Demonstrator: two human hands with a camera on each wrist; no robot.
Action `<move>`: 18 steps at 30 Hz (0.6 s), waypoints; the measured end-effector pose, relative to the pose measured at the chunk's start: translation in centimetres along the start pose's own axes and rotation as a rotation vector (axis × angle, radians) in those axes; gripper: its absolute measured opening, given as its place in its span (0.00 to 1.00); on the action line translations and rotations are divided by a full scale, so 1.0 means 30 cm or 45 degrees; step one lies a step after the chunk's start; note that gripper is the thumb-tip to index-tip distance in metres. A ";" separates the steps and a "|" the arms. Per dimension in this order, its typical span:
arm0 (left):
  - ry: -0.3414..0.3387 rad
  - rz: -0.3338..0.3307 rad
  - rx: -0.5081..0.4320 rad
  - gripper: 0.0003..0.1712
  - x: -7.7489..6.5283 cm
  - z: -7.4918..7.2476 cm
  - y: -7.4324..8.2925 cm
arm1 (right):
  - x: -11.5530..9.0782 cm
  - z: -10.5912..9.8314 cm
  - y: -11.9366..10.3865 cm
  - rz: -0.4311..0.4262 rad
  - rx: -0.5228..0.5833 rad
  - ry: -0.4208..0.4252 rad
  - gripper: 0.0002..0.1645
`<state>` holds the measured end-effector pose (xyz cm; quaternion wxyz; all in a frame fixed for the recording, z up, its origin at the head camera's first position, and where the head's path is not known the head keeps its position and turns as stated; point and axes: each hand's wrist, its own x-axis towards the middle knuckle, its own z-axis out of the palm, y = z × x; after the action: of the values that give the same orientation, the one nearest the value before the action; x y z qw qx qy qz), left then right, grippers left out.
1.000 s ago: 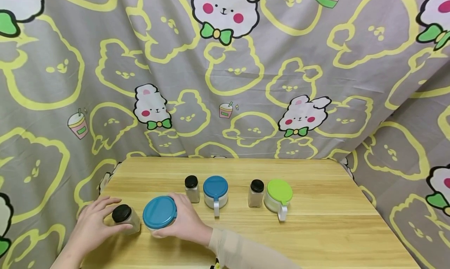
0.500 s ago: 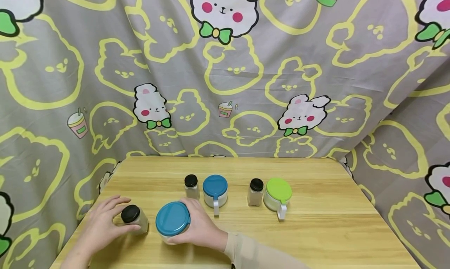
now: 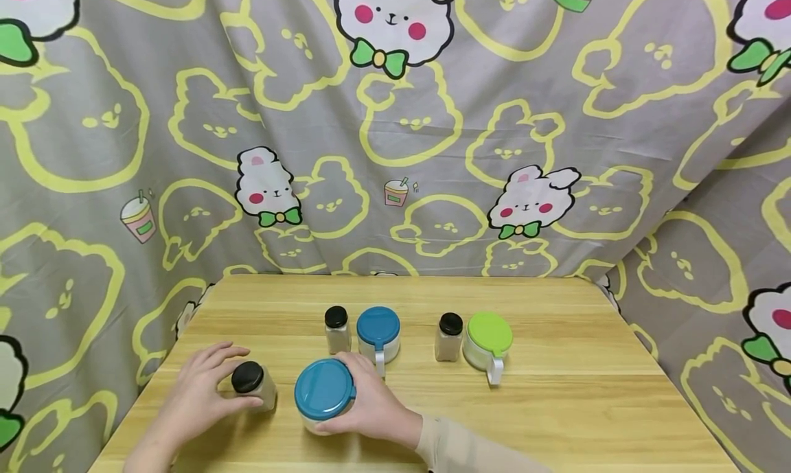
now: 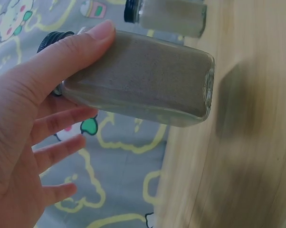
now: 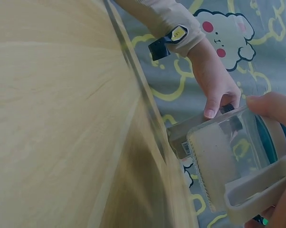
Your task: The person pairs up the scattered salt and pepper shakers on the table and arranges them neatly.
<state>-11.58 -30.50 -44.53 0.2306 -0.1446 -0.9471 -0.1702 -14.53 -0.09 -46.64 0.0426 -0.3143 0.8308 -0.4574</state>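
Observation:
My left hand pinches a small square glass spice bottle with a black cap between thumb and fingers. In the left wrist view, this bottle holds grey-brown powder and its base is off the table; the other fingers are spread loosely. Beside it, my right hand grips a clear seasoning jar with a blue lid, slightly tilted. The right wrist view shows white granules in the jar, a pale handle on its side, and its base raised above the wood. A small gap separates bottle and jar in the head view.
Farther back stand another black-capped bottle and a blue-lidded jar. Right of them are a third such bottle and a green-lidded jar. A patterned curtain hangs behind the wooden table.
Both hands have moved to the right across the table, carrying the spice bottle and the blue-lidded jar. The things at the back have stayed in place.

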 end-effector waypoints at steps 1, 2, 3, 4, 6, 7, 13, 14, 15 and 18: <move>-0.003 0.008 -0.002 0.39 0.001 0.005 0.005 | -0.006 -0.005 0.002 0.001 -0.005 0.000 0.56; -0.003 0.013 0.001 0.39 0.001 0.009 0.009 | -0.012 -0.011 0.005 0.000 -0.009 -0.001 0.56; -0.005 0.019 0.004 0.38 0.001 0.014 0.012 | -0.017 -0.016 0.007 0.001 -0.011 -0.003 0.56; -0.007 0.024 0.005 0.38 0.002 0.019 0.017 | -0.023 -0.022 0.010 -0.001 -0.009 -0.006 0.55; 0.001 0.049 -0.005 0.37 0.002 0.027 0.025 | -0.036 -0.035 0.015 0.006 -0.001 -0.007 0.55; 0.007 0.062 -0.009 0.37 0.003 0.032 0.030 | -0.041 -0.040 0.019 0.003 -0.001 -0.005 0.54; 0.036 0.131 -0.016 0.35 0.013 0.054 0.058 | -0.076 -0.079 0.034 0.003 0.025 -0.005 0.53; 0.037 0.142 -0.012 0.35 0.015 0.058 0.062 | -0.082 -0.086 0.037 0.005 0.027 -0.006 0.53; 0.035 0.149 -0.010 0.36 0.019 0.061 0.067 | -0.087 -0.093 0.040 0.004 0.025 -0.006 0.53; 0.024 0.170 -0.009 0.36 0.028 0.069 0.084 | -0.101 -0.111 0.051 -0.012 0.013 0.006 0.52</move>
<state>-12.22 -27.26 -45.21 0.2499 -0.2069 -0.9325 -0.1590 -14.03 4.65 -46.57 0.0400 -0.3169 0.8270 -0.4626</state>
